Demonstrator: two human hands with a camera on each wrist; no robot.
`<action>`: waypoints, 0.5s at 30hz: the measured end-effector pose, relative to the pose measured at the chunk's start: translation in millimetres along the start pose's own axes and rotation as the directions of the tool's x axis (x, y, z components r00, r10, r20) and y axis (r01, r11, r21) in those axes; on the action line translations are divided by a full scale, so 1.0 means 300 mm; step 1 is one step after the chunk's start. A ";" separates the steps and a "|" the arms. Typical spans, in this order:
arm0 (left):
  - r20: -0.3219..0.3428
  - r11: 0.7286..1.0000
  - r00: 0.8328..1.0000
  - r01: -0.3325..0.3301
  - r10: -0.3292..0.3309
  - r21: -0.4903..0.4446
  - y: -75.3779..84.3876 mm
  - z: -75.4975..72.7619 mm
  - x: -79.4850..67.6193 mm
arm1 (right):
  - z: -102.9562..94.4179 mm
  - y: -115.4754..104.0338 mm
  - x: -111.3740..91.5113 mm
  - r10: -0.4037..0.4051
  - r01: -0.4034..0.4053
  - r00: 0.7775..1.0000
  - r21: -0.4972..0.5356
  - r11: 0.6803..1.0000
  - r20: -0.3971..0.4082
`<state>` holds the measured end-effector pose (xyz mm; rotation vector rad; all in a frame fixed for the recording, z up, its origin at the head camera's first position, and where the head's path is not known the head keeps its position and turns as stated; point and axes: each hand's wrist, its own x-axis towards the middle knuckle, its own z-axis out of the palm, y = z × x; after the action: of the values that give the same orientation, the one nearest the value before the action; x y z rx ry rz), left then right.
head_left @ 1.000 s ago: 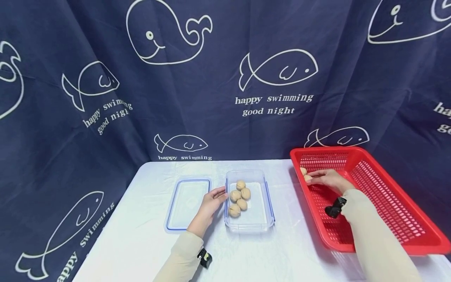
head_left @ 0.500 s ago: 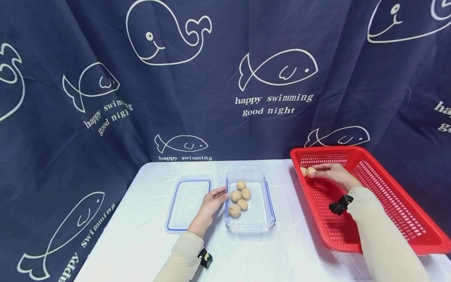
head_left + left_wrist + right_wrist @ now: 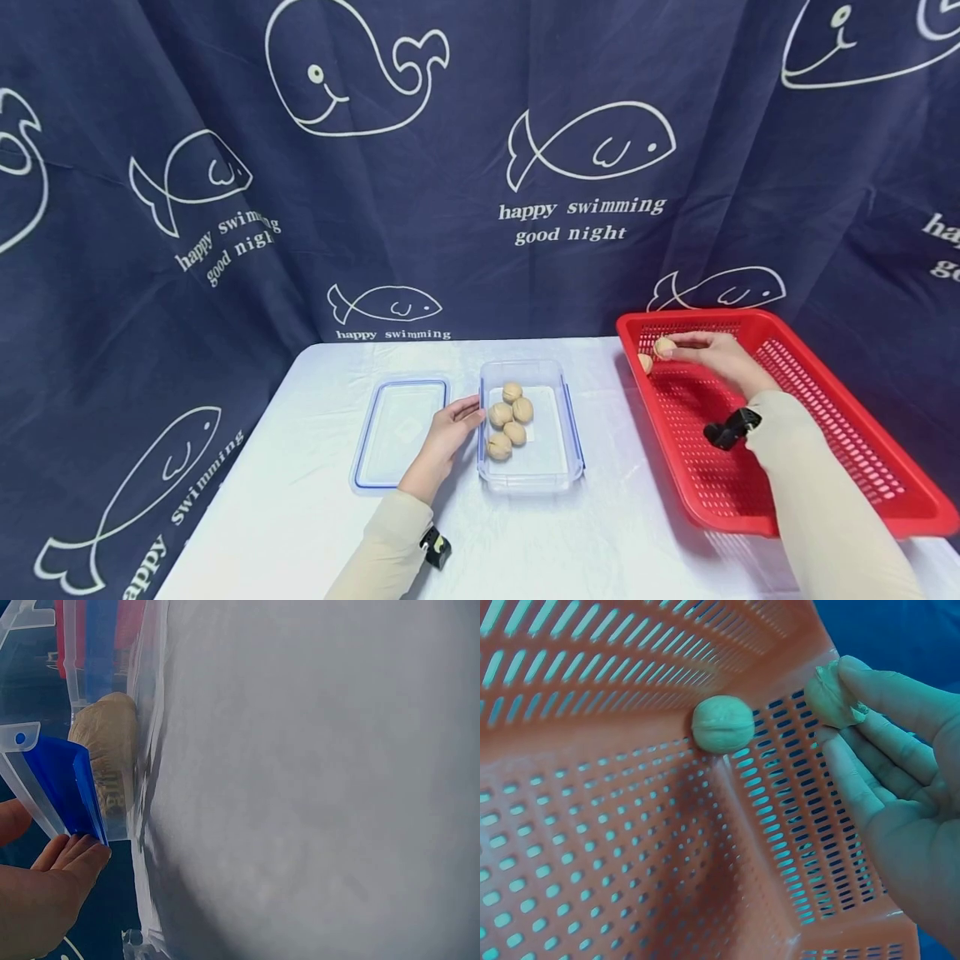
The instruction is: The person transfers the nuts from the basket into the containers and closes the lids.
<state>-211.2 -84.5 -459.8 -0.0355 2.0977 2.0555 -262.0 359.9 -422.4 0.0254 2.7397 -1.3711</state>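
Note:
In the head view my right hand (image 3: 718, 357) pinches a walnut (image 3: 663, 347) between thumb and fingers, raised at the far left corner of the red basket (image 3: 675, 467). Just below it, a second walnut (image 3: 646, 363) lies in that corner; the right wrist view shows this walnut (image 3: 723, 724) apart from the fingers. My left hand (image 3: 447, 433) rests against the left side of a clear plastic box (image 3: 551, 454). Its fingertips touch the blue side latch (image 3: 66, 784) in the left wrist view. Several walnuts (image 3: 501, 415) lie along the left half of the box.
A clear lid (image 3: 401, 433) with a blue seal lies flat on the white table (image 3: 300, 500), left of the box. The red basket has high slotted walls and stands at the table's right. A dark blue curtain (image 3: 480, 167) hangs behind.
My right hand has lifted its walnut up and away in the basket's far left corner, revealing the gap to the other walnut. My left hand and the box have stayed put.

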 end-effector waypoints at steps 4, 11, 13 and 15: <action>-0.012 1.000 1.000 0.002 -0.002 0.000 -0.043 -0.004 0.037 | -0.007 -0.025 0.000 -0.015 0.016 1.000 0.023 1.000 -0.015; -0.029 1.000 0.999 -0.012 0.013 0.015 -0.076 -0.006 0.061 | -0.004 -0.085 -0.004 -0.037 0.042 0.997 0.075 0.996 -0.065; -0.030 1.000 0.999 -0.016 0.017 0.025 -0.078 -0.005 0.061 | -0.001 -0.105 -0.007 -0.058 0.064 0.996 0.093 0.994 -0.073; -0.034 1.000 0.999 -0.005 0.006 0.021 -0.077 -0.005 0.061 | 0.002 -0.125 -0.005 -0.086 0.096 0.993 0.118 0.988 -0.087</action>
<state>-225.7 -84.3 -485.6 -0.0616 2.1419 2.0497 -262.2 336.8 -392.8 -0.0378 2.7495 -1.5949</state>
